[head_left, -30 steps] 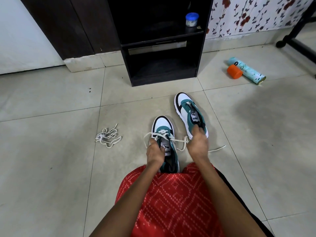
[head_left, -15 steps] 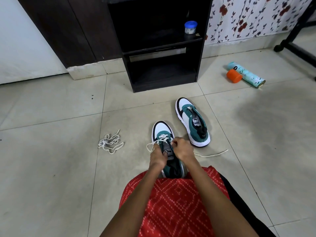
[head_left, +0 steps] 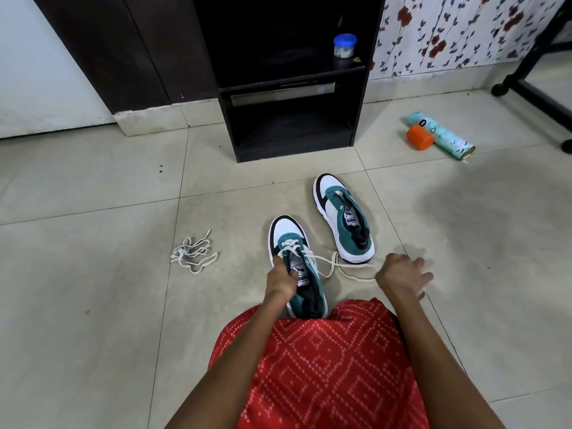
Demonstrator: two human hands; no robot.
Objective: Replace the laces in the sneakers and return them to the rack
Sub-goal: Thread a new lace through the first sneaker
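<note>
Two teal, white and black sneakers lie on the tiled floor in front of my red-clad knees. My left hand (head_left: 280,278) grips the near sneaker (head_left: 288,230) at its left side, thumb by the tongue. A cream lace (head_left: 328,261) is threaded through its front eyelets and trails right to my right hand (head_left: 402,274), which is blurred and holds the lace's end out to the right. The far sneaker (head_left: 337,209) stands unlaced beyond it, toe toward the black rack (head_left: 291,131). Another loose lace (head_left: 193,255) lies bunched on the floor to the left.
A blue-lidded jar (head_left: 344,46) sits on the rack's upper shelf. At the right, a teal spray can (head_left: 442,134) lies on the floor beside an orange cap (head_left: 419,137). A black stand's leg (head_left: 526,72) crosses the far right corner.
My right hand left the near sneaker's tongue and swung out to the right, drawing the lace through. The left hand stayed on the near sneaker. The view tilted slightly downward.
</note>
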